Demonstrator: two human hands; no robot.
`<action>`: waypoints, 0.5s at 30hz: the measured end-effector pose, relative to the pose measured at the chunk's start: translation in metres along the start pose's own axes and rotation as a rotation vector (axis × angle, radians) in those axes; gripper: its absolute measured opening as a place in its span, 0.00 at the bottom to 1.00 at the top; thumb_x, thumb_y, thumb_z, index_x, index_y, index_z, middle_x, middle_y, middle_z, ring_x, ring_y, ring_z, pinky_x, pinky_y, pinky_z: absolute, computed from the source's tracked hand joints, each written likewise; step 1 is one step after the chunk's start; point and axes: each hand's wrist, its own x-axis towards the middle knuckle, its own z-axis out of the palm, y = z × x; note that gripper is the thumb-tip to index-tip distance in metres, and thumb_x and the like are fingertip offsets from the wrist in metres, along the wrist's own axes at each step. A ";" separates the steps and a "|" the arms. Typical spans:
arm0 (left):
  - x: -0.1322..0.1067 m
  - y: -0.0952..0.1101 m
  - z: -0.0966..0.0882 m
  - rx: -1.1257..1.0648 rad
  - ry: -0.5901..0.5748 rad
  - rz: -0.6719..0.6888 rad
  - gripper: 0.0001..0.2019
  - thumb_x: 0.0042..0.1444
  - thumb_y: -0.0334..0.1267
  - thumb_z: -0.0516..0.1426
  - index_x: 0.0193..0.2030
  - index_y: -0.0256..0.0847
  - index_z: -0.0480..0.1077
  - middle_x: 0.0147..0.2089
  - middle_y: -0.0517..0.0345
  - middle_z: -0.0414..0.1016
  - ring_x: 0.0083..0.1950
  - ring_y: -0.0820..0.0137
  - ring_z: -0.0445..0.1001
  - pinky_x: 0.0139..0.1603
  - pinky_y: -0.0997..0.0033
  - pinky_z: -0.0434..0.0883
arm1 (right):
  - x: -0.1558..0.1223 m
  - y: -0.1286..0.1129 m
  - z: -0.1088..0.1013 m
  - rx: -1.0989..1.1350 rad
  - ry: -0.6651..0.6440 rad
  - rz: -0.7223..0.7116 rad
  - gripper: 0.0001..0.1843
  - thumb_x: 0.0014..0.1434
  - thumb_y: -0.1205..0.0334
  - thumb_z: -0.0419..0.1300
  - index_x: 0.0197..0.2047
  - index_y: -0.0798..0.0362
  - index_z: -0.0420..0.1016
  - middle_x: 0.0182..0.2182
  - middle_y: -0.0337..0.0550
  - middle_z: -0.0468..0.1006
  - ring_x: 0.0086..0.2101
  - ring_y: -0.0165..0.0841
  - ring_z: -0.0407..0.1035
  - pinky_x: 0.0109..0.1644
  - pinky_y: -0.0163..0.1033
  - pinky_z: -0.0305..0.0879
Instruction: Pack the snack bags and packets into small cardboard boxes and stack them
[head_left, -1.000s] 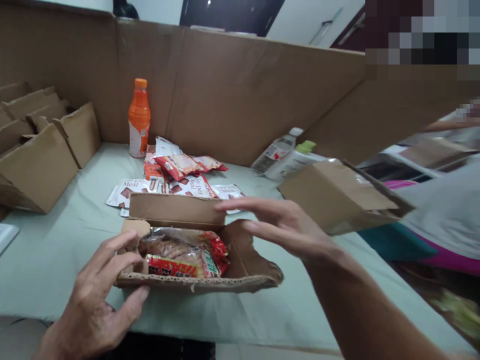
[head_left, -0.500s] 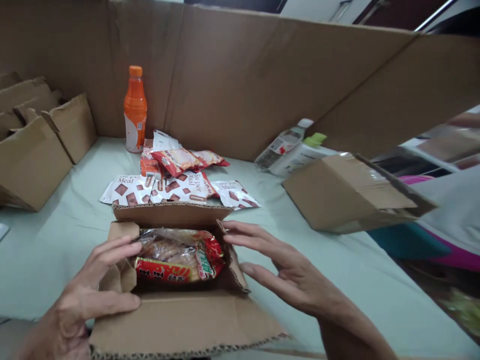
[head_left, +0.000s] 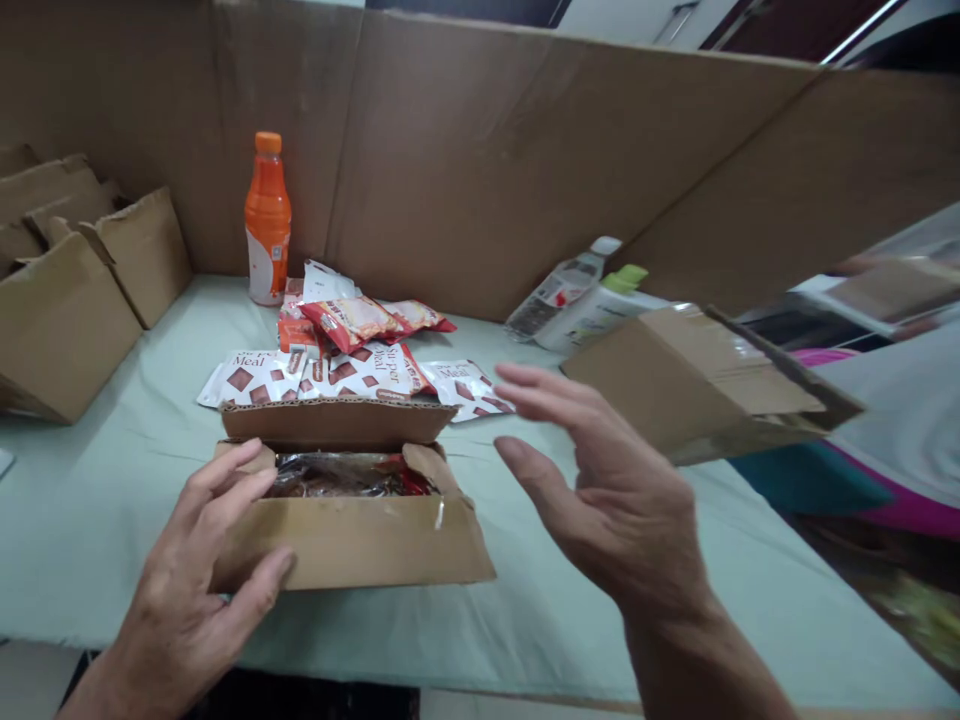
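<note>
A small cardboard box (head_left: 375,545) sits on the table with its back flap raised. Inside it lies a snack pack in clear and red wrapping (head_left: 337,474), mostly hidden behind the front panel. My left hand (head_left: 206,560) rests against the box's left side, fingers spread on the left flap and thumb touching the front flap. My right hand (head_left: 607,490) hovers to the right of the box with fingers apart, touching nothing. The box's right flap (head_left: 433,467) leans inward over the wrapped pack.
Behind the box lie several white and red snack packets (head_left: 360,360). An orange drink bottle (head_left: 268,220) stands at the back left. Cardboard boxes (head_left: 75,300) are at the left. A clear bottle (head_left: 562,285), a green-capped bottle (head_left: 596,312) and another box (head_left: 675,385) lie at the right.
The front flap has swung up from lying outward and now hides more of the wrapped pack. The right flap has tipped inward. My right hand has moved off it, up and right.
</note>
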 end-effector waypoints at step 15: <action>0.009 -0.018 0.002 0.028 -0.051 0.138 0.17 0.64 0.25 0.55 0.58 0.39 0.68 0.60 0.50 0.73 0.67 0.63 0.68 0.75 0.56 0.59 | -0.022 -0.005 0.004 -0.048 -0.576 -0.354 0.37 0.68 0.47 0.58 0.75 0.47 0.56 0.68 0.55 0.68 0.67 0.49 0.62 0.67 0.59 0.61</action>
